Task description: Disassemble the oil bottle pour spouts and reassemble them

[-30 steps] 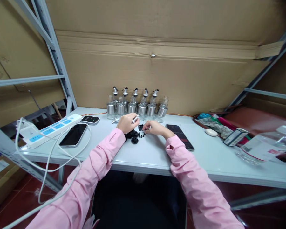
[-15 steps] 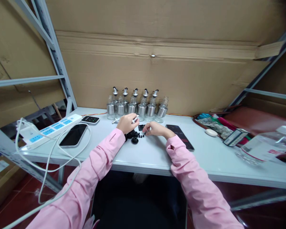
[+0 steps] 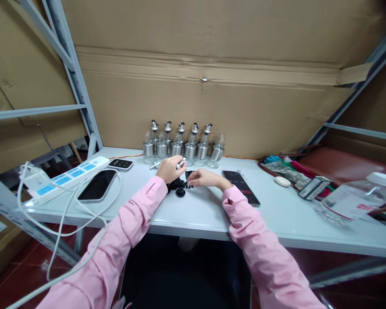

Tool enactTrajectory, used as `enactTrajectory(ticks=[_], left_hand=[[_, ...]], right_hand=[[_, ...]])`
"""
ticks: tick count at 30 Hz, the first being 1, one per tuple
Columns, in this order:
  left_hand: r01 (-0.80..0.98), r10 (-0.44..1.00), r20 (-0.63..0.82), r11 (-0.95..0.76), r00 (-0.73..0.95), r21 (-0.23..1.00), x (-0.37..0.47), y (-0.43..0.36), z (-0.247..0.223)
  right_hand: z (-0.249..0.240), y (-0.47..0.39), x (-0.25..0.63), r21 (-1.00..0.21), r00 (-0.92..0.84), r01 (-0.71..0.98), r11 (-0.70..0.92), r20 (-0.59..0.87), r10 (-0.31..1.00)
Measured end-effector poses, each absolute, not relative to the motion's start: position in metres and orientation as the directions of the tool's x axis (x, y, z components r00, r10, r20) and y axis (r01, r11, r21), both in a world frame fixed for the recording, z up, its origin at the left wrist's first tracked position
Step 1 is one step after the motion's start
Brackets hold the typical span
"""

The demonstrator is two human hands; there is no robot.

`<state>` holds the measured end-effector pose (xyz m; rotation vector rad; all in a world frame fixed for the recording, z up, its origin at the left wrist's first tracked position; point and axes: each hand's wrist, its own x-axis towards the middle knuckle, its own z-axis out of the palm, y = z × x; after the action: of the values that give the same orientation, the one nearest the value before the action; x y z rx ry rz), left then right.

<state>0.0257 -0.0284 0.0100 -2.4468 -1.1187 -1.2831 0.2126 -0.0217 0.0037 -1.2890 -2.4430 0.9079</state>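
Cardboard sheeting (image 3: 212,94) is stood behind the desk (image 3: 292,219) as a backdrop, w/ grey shelving struts (image 3: 80,90) framed at both sides. Desk space is kept bare in the middle, so the work is done near the far edge, w/ clutter pushed to the sides: a clear plastic water bottle (image 3: 357,199) laid on its side at the right, a white power strip (image 3: 70,175) w/ its cable looped off the left edge, a phone (image 3: 98,185) laid face up just beside the strip, a 2nd dark phone (image 3: 241,193) near the right wrist. Glass bottles w/ steel bands (image 3: 183,148) are lined up in a row at the back, approx. five of them seen fitted w/ pourer tops, at least one at the right end seen w/o one. A small heap of black rubber parts (image 3: 181,186) is kept betw. the two hands, w/in easy reach of both. Left hand (image 3: 170,168) is curled shut round a silver pourer spout (image 3: 181,162), the tip being left poking out toward the right. Right hand (image 3: 207,177) is laid low on the desk, fingers pinched together at the edge of the black parts; whether a piece is actually gripped cannot be told, as the fingertips are too small in view.
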Motion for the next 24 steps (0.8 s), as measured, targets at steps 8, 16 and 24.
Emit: enactTrajectory(ticks=[8, 16, 24], left_hand=[[0.671, 0.53, 0.773, -0.717, 0.348, 0.19, 0.025, -0.027, 0.009], [0.67, 0.546, 0.762, -0.714, 0.349, 0.204, 0.025, -0.028, 0.009], [0.672, 0.565, 0.751, -0.706, 0.343, 0.224, 0.025, -0.028, 0.009]], right_hand=[[-0.001, -0.022, 0.203, -0.57, -0.612, 0.647, 0.507, 0.009, 0.791], [-0.005, -0.023, 0.199, -0.588, -0.591, 0.634, 0.503, 0.051, 0.805], [-0.006, -0.02, 0.201, -0.567, -0.601, 0.639, 0.52, 0.052, 0.797]])
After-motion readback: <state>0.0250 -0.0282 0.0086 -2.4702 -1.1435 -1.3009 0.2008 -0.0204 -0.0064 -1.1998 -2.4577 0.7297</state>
